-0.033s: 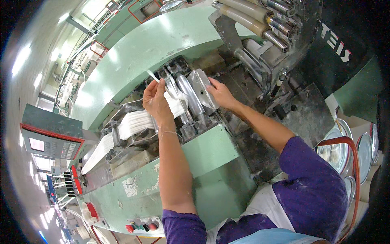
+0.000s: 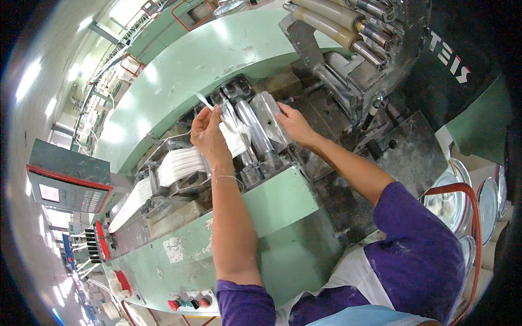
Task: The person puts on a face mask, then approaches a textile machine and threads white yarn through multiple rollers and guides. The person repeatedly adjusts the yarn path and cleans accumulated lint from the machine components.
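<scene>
My left hand (image 2: 208, 132) is closed in a pinch on a white fibre strand (image 2: 203, 100), whose loose end sticks up past the fingertips. Below and beside that hand, a wide band of white fibre slivers (image 2: 182, 165) runs into the rollers of a green machine. Bright metal rollers (image 2: 253, 126) lie between my two hands. My right hand (image 2: 296, 125) grips the right edge of a flat metal plate (image 2: 266, 111) with a small hole, which stands tilted beside the rollers. Its fingertips are partly hidden behind the plate.
A raised arm with tan and steel rollers (image 2: 334, 24) hangs at upper right. A control panel (image 2: 70, 187) stands at left. Push buttons (image 2: 190, 302) sit on the green front housing (image 2: 283, 204). A curved red bar (image 2: 472, 217) and round metal-rimmed cans (image 2: 446, 201) are at right.
My right hand and the metal plate have shifted very slightly to the left. My left hand stays in place with the strand.
</scene>
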Available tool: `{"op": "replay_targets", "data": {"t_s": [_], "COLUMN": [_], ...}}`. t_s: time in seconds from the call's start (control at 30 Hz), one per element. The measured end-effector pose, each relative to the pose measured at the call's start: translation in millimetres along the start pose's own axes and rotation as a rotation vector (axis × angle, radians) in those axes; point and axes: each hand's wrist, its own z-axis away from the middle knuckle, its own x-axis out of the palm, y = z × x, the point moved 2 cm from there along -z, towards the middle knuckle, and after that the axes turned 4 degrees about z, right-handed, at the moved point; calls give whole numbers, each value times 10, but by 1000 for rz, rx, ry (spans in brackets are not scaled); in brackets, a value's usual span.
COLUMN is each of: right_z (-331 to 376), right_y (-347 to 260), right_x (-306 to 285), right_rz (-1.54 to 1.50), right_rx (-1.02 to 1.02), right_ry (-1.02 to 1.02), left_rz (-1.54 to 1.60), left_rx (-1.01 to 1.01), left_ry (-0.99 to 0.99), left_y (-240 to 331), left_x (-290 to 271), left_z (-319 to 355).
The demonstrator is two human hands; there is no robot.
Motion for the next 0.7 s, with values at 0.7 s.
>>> {"op": "replay_targets", "data": {"t_s": [0.7], "right_z": [8], "right_y": [-53], "right_x": [-413], "right_rz": [652], "right_rx": [133], "right_ry": [-300], "left_rz": [-222], "left_rx": [-100], "left_ry": [-323], "left_y": [-62], "left_x": [163], "left_z": [171]}}
